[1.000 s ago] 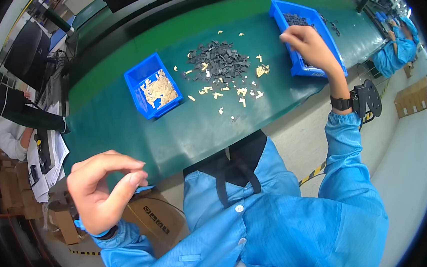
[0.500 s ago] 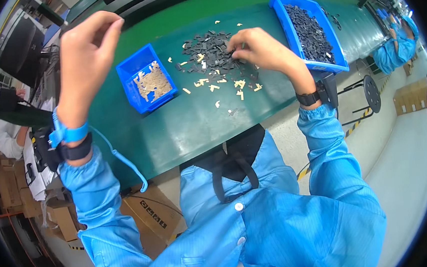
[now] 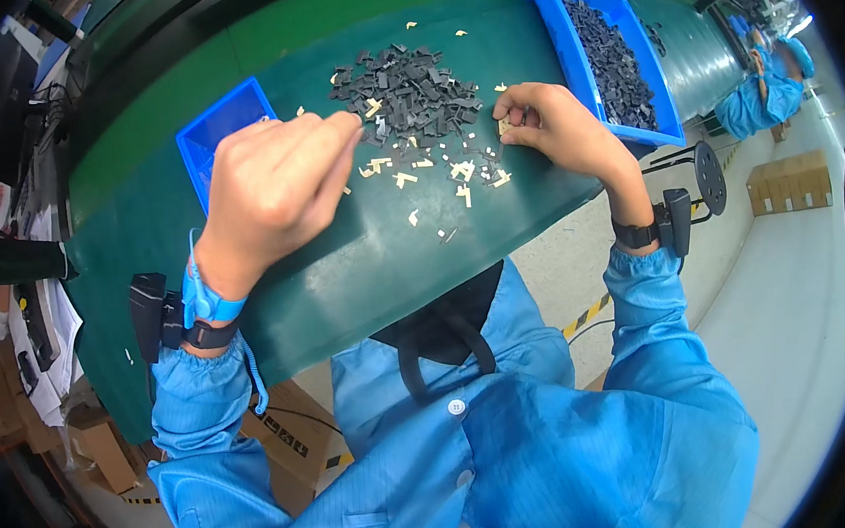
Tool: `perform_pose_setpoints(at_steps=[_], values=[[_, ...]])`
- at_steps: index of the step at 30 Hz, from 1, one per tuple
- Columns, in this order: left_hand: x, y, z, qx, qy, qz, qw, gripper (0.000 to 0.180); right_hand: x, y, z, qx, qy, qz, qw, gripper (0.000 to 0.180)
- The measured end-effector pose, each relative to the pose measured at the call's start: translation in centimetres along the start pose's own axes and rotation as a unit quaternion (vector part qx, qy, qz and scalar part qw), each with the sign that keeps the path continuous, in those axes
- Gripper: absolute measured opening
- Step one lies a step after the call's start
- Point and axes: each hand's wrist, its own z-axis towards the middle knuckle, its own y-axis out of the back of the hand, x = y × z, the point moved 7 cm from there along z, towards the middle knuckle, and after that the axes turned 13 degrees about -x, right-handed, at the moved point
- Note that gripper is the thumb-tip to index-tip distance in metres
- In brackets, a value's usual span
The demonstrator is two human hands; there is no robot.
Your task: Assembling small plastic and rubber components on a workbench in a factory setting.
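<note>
My left hand (image 3: 277, 186) hovers over the green table with its fingers bunched together, the tips pointing at a pile of small black parts (image 3: 404, 92); I see nothing between the fingers. It covers part of a small blue bin (image 3: 219, 131). My right hand (image 3: 556, 129) is at the pile's right edge and pinches a small part (image 3: 506, 124) between thumb and fingertips. Small cream pieces (image 3: 435, 174) lie scattered on the table between the two hands. Both wrists wear dark bands, and a blue strap with a coiled cord is on the left one.
A long blue bin (image 3: 665, 131) full of black parts stands at the right of the green table (image 3: 344, 270). A stool (image 3: 708, 177) and a cardboard box (image 3: 789, 186) are on the floor at right. Another worker in blue (image 3: 767, 98) sits farther along. Cartons (image 3: 287, 433) lie under the table.
My left hand rose from below the table edge, passed over the small blue bin and now points at the pile. My right hand left the long bin and came to the pile's right edge.
</note>
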Motion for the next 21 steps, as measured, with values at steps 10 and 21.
perform_pose_setpoints(at_steps=[10,21], values=[[-2.8,-0.2,-4.5,-0.055,-0.052,-0.018,0.997,0.032,-0.5,-0.3,-1.0,-0.009,0.016,0.024,1.0,0.014],[-3.2,-0.6,-5.6,-0.049,-0.048,-0.062,0.996,0.034,0.0,-1.2,-3.5,-0.049,-0.053,0.048,0.996,0.022]])
